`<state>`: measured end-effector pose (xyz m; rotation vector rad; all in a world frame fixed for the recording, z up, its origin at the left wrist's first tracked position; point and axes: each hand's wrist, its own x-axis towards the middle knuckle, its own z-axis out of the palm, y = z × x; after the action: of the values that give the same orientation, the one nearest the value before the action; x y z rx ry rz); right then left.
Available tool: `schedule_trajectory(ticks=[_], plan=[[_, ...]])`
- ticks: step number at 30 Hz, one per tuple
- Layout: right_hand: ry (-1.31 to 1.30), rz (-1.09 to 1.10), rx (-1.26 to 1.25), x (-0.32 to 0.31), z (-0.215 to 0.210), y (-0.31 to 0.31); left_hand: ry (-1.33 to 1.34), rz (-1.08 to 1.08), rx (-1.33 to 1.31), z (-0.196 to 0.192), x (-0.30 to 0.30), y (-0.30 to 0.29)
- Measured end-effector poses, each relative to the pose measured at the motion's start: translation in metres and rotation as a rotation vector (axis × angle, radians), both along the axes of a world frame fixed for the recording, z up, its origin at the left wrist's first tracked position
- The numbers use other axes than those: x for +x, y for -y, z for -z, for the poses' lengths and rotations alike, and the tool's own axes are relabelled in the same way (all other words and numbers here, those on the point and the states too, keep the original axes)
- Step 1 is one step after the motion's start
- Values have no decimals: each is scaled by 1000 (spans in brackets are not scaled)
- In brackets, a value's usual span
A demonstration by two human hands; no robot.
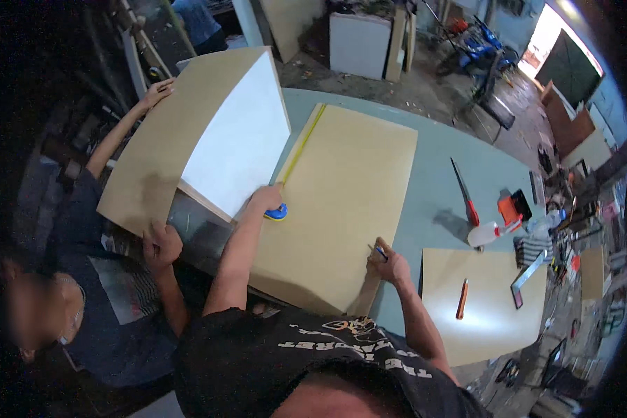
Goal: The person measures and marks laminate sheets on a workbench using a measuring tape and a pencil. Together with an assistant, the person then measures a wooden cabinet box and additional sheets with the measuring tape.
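A large tan board (341,188) lies flat in front of me on the green-grey table. My left hand (266,198) is closed on a blue tape measure (276,212) at the board's left side. The yellow blade (304,144) runs from it along the left edge to the far end. Over the board's right edge, near its close corner, my right hand (393,265) pinches a thin dark blue marking tool (381,254), perhaps a pen. To the left, a co-worker's two hands steady a bent tan sheet (181,104) beside a white panel (240,139).
On the table's (435,167) right lie a red-handled saw (468,198), an orange-and-black case (514,207) and a white bottle (484,233). A smaller board (494,327) bears an orange utility knife (462,299) and a try square (528,280). A blue motorbike (477,45) stands farther back.
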<state>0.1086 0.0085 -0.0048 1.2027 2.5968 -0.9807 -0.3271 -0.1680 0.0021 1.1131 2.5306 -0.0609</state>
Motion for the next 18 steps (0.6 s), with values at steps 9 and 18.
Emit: schedule_trajectory(ticks=[9, 18], plan=[[-66, -29, -3, 0, 10, -1, -35, 61, -31, 9, -1, 5], [-74, -91, 21, -14, -5, 8, -84, 59, 46, 16, -40, 14]])
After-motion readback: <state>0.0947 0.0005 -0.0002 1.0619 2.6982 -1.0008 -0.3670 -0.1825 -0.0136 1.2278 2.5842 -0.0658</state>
